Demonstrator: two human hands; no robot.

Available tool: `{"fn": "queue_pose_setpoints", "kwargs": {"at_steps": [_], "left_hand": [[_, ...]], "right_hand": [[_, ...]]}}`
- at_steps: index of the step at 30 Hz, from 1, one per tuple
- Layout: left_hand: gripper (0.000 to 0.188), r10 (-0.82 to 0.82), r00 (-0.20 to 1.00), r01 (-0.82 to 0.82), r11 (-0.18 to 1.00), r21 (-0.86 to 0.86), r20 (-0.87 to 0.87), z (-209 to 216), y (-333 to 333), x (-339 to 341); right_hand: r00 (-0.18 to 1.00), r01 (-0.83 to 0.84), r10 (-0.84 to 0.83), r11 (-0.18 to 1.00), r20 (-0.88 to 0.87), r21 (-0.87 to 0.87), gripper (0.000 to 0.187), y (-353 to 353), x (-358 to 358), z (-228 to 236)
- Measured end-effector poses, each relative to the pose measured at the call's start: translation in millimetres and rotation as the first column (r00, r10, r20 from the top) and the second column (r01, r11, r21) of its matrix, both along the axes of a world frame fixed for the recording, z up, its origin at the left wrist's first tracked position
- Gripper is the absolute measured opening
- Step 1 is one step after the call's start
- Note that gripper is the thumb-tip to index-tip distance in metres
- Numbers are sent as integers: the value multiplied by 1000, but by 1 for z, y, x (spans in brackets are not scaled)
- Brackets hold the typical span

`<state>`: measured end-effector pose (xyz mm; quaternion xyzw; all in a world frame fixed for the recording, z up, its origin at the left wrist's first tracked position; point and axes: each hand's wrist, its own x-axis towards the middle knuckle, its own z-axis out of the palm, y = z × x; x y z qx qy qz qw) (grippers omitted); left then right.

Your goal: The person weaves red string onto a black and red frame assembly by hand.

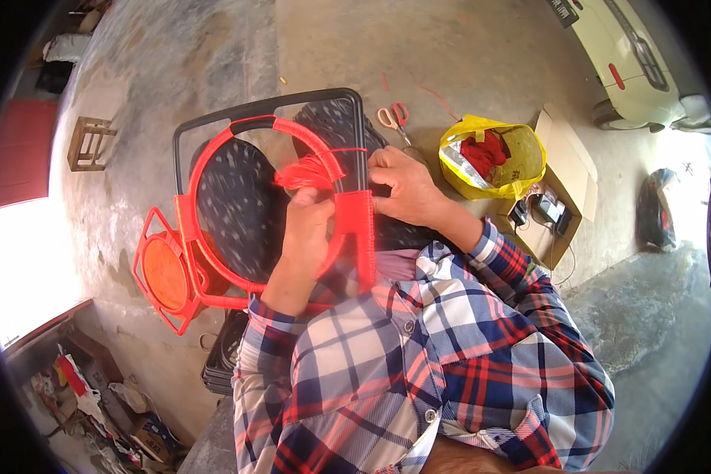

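Note:
Before me a black frame [272, 96] with rounded corners stands tilted on my lap, its lower sides covered with red cord wrapping [355, 229]. Inside it sits a ring [195, 186], mostly bound in red, with a bare black stretch at its top. My left hand [306, 229] reaches in over the ring and is closed on a bundle of red cord [302, 171]. One strand of the cord crosses from the ring to the frame's right bar. Against that bar my right hand [407, 188] is closed, its fingertips partly hidden.
Scissors [393, 118] lie beyond my right hand. To the right stand a yellow bag [472, 183] holding red material and an open cardboard box [565, 241] with devices. A finished-looking red frame [166, 272] is at left, with a wooden stool [89, 144] farther off. A vehicle [632, 71] stands far right.

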<state>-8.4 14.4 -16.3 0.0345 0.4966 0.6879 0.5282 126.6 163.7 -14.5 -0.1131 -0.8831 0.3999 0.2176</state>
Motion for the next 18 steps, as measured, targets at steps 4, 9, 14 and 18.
{"fn": "queue_pose_setpoints", "kwargs": {"at_steps": [4,9,14,18], "left_hand": [[31,-79,995,82,996,-39,60,0,-1,-3],[20,28,993,-28,1000,-3,118,5,1,1],[20,20,978,-37,996,79,207,6,3,0],[23,-30,974,-1,991,134,226,6,1,1]], "right_hand": [[997,-12,9,999,-77,-31,17,9,4,-10],[961,-173,-198,126,-195,-977,12,42,38,-3],[800,-558,-300,-53,-520,-828,24,64,66,17],[813,-543,-289,-64,-505,-837,41,73,79,21]]}}
